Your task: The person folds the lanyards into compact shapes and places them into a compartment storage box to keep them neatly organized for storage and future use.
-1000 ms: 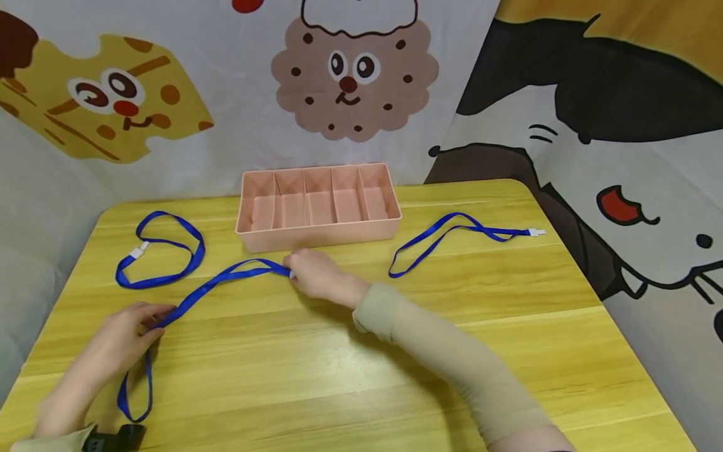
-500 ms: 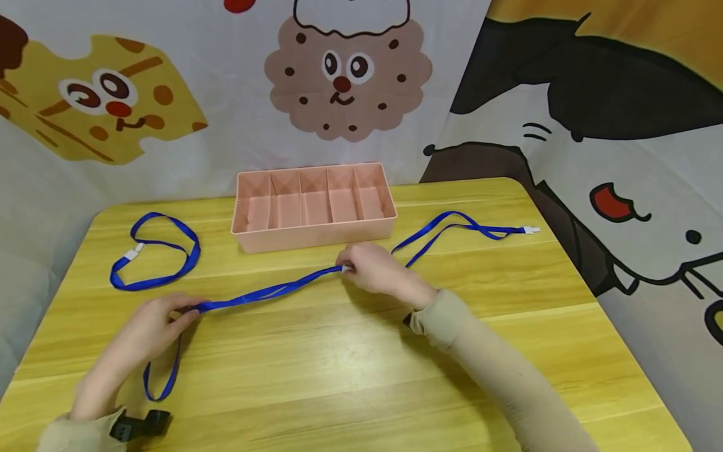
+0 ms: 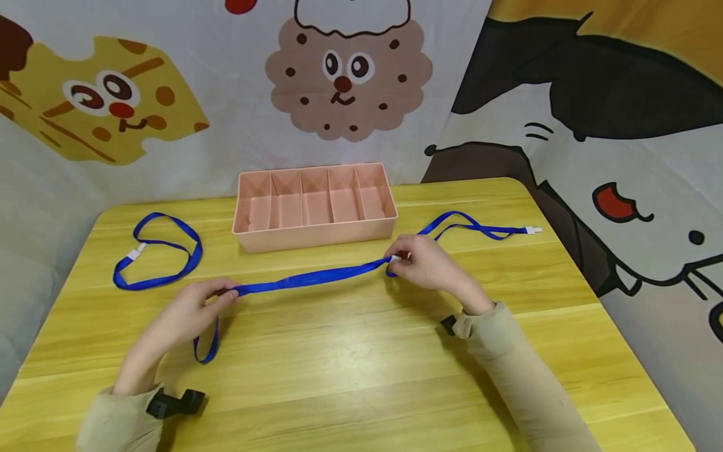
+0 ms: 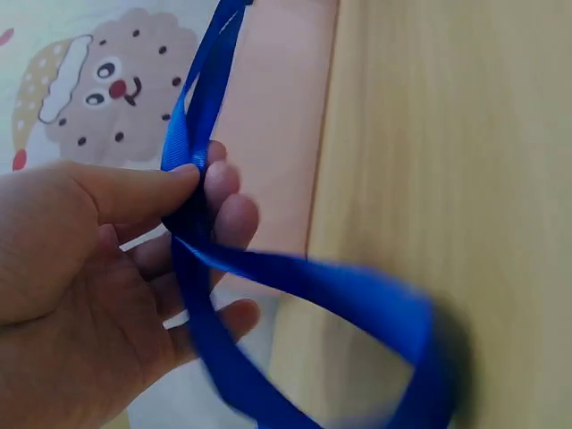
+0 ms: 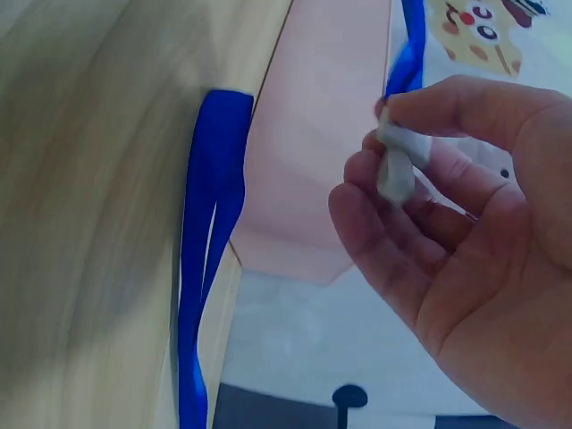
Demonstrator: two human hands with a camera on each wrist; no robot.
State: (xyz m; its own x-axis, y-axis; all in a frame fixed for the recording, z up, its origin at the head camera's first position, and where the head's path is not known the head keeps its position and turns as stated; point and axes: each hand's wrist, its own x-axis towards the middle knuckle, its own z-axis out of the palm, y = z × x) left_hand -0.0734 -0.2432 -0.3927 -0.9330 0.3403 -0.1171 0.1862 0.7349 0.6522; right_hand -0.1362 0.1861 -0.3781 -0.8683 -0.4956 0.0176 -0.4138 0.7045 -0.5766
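A blue lanyard [image 3: 322, 277] is stretched between the two hands in front of the pink box. My left hand [image 3: 189, 312] pinches its strap between thumb and fingers, and a loop of strap dangles below that hand. At the other end, my right hand [image 3: 426, 263] pinches the lanyard by its white clip [image 5: 398, 161], seen closely in the right wrist view. The left wrist view shows the thumb pressing the doubled strap [image 4: 210, 107] against the fingers. Behind the right hand lies another blue lanyard [image 3: 474, 226], partly hidden by that hand, its white clip pointing right.
A pink box [image 3: 316, 235] with several compartments stands at the back of the wooden table [image 3: 350, 389]. Another blue lanyard [image 3: 194, 254] lies in a loose loop at the left. A cartoon-printed cloth [image 3: 237, 81] hangs behind the table.
Both hands have moved right and slightly away from the body, carrying the lanyard. The strap between them has straightened, and the dangling loop below the left hand has grown shorter.
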